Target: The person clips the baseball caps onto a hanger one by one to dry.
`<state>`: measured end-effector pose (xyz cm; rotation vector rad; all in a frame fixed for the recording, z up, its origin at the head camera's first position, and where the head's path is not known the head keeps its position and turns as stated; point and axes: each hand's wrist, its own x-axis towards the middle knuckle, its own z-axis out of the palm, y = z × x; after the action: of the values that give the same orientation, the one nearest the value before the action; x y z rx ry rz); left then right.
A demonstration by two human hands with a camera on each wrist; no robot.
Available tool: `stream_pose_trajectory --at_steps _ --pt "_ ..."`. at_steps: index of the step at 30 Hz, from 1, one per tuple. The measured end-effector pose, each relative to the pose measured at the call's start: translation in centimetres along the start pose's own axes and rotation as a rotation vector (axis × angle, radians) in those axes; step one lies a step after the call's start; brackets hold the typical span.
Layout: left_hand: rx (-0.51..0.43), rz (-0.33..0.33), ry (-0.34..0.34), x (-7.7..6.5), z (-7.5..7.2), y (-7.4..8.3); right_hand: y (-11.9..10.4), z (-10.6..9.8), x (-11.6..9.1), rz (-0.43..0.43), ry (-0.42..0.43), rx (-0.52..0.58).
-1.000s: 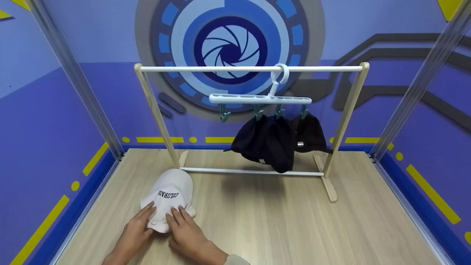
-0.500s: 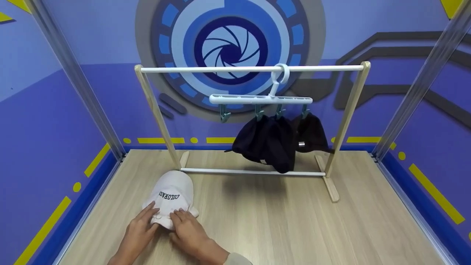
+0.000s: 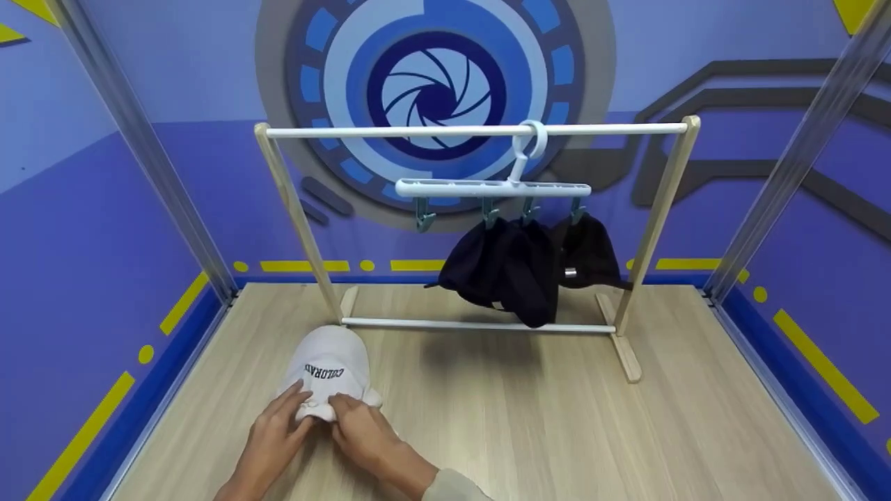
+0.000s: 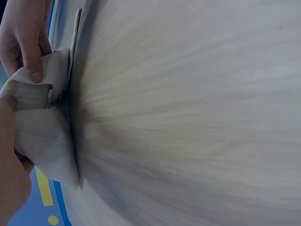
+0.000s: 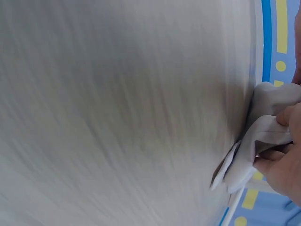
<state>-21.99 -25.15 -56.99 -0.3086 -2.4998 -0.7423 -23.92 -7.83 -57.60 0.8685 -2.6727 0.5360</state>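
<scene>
A white baseball cap (image 3: 333,351) with dark lettering lies on the wooden table, its brim toward the rack. My left hand (image 3: 277,428) pinches the near edge of the cap on the left, fingers on top and thumb below. On the other side of that edge, my right hand (image 3: 365,430) pinches the fabric too. Between the hands the cloth is folded and bunched. In the left wrist view the cap (image 4: 44,136) shows its gathered edge close over the table. The right wrist view shows the right hand's fingertips (image 5: 284,115) gripping a fold.
A wooden rack with a white top rail (image 3: 418,131) stands at the back. From it hangs a white hanger (image 3: 459,187) with several green clips. Dark caps (image 3: 508,271) hang from the clips toward the right; the leftmost clip (image 3: 424,217) holds nothing. Patterned blue walls surround the table.
Both hands have moved slightly right and away from the person, closer together. The cap's near edge has been folded up and gathered between them, and the cap has shifted a little right.
</scene>
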Motion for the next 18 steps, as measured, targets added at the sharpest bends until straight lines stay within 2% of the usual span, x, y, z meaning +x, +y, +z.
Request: stream_pose_trajectory --at_steps 7,12,18 --pt "0.002 0.025 -0.009 0.3 0.2 0.8 0.4 -0.3 0.3 0.034 0.007 -0.002" --pt "0.012 0.055 0.018 0.2 0.2 1.0 0.8 -0.4 0.6 0.072 0.005 0.052" --pt "0.017 0.084 0.016 0.3 0.5 0.8 1.2 -0.7 0.8 0.115 -0.017 0.122"
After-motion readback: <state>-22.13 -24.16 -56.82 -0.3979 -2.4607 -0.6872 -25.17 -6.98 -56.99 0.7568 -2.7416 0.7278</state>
